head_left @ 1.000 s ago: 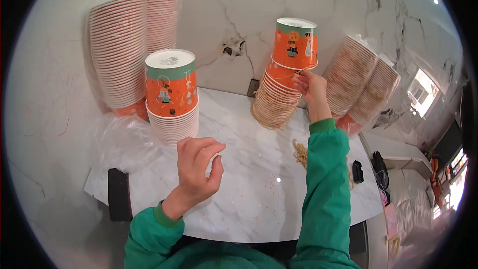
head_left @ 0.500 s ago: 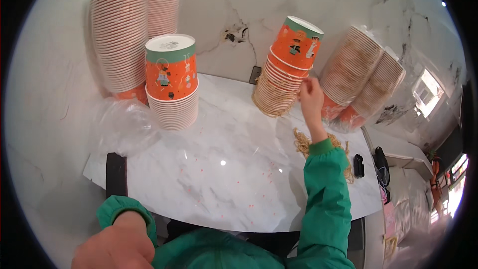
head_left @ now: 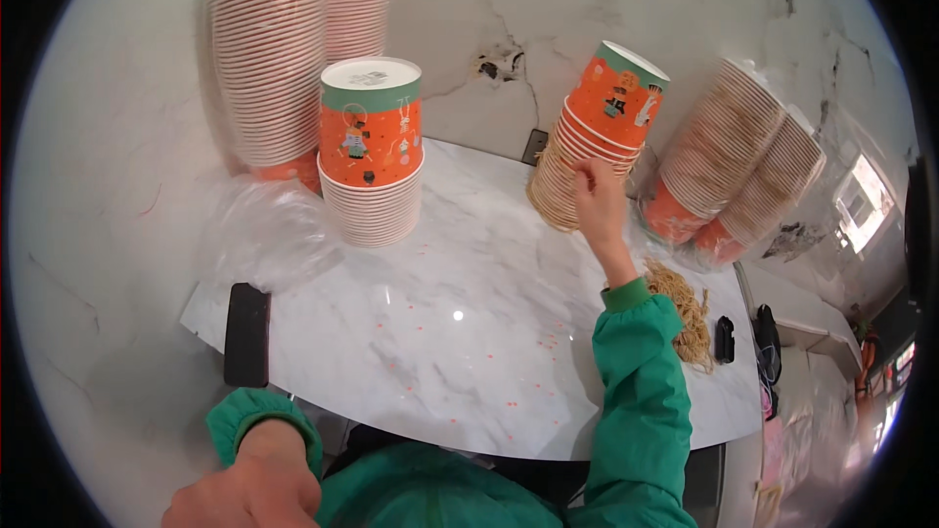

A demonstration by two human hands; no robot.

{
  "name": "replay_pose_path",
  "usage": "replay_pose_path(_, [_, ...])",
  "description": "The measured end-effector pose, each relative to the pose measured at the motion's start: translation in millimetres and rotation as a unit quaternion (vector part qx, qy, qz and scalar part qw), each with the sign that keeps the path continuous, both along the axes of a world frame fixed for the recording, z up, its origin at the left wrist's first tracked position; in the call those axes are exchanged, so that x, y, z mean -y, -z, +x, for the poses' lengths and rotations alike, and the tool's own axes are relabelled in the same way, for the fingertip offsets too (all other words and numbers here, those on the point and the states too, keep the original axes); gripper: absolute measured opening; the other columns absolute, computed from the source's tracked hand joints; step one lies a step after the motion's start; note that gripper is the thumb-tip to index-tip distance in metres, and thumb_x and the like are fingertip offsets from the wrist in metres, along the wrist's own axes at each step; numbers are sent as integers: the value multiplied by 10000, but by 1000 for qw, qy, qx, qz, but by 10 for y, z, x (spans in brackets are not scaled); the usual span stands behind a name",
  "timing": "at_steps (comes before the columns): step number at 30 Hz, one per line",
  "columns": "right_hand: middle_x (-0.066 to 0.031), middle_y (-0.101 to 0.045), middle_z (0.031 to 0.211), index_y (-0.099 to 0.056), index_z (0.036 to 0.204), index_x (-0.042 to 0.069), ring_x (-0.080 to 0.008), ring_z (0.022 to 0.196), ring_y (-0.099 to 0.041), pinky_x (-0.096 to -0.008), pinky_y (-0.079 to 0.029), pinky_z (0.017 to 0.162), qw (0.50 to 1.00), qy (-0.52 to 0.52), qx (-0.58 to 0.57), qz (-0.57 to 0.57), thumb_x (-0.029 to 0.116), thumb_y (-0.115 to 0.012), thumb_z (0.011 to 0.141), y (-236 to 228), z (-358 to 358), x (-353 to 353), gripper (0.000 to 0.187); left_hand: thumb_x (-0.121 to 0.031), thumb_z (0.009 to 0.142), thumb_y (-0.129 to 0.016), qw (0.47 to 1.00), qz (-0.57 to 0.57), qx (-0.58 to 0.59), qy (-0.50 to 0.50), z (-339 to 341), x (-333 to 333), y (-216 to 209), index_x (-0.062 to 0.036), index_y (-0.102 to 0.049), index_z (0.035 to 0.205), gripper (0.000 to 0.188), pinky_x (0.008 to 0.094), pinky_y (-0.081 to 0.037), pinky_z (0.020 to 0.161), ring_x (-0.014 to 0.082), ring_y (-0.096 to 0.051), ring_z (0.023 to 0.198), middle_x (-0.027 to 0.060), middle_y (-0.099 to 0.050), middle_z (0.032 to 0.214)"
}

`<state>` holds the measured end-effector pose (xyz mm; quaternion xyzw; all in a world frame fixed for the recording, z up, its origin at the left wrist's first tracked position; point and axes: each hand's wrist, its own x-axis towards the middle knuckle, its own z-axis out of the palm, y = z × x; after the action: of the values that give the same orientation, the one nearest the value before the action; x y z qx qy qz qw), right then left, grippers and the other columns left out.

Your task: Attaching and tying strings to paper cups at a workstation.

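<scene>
At the right of the table, a leaning stack of upside-down orange paper tubs (head_left: 616, 103) with green bands has tan strings (head_left: 551, 194) hanging over its lower rims. My right hand (head_left: 599, 205) is in front of those rims, its fingers pinched together; whatever is between them is too small to make out. A loose heap of tan strings (head_left: 693, 323) lies beside my right forearm. Low at the left, near the table's front edge, my left hand (head_left: 249, 489) shows its back, with the fingers hidden or cut off by the frame.
Another upside-down tub stack (head_left: 372, 147) stands at the left. Behind it are tall plastic-wrapped tubs (head_left: 269, 59); more wrapped tubs (head_left: 724, 156) lean at the right. Crumpled clear plastic (head_left: 269, 230), a dark phone (head_left: 247, 332) and a small black object (head_left: 724, 339) lie near the edges.
The view has shifted, so the table's things appear farther right, and more of the phone shows. My right hand has moved left from the tub stack's right side to its front.
</scene>
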<state>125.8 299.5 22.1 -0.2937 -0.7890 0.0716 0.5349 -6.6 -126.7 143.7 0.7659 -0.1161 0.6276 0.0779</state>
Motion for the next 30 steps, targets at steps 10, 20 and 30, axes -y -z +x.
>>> replay_pose_path(10, [-90, -654, 1058, -684, 1078, 74, -305, 987, -646, -417, -558, 744, 974, -185, 14, 132, 91, -693, 909, -576, -1314, 1009, 170, -219, 997, -676, 999, -28, 23, 3, 57, 9, 88, -171, -597, 1298, 315, 290, -476, 660, 152, -530, 558, 36, -657, 757])
replay_pose_path(20, [-59, -664, 1150, -720, 1077, 77, -308, 1091, -585, -440, -517, 900, 951, -258, 43, 166, 88, -733, 845, -879, -2028, 1113, 232, -182, 985, -639, 999, -32, 20, -29, 45, -7, 203, -199, -573, 1327, 349, 322, -493, 694, 206, -556, 585, 77, -668, 805])
replay_pose_path(30, [-62, -675, 991, -762, 910, 53, -290, 1048, -598, -403, -511, 876, 945, -326, -35, -18, 38, -743, 808, -1122, -1953, 863, 105, -86, 863, -620, 989, -62, 47, 123, -229, -233, 505, -131, -509, 628, 264, 345, -349, 424, 168, -532, 578, -12, -571, 624])
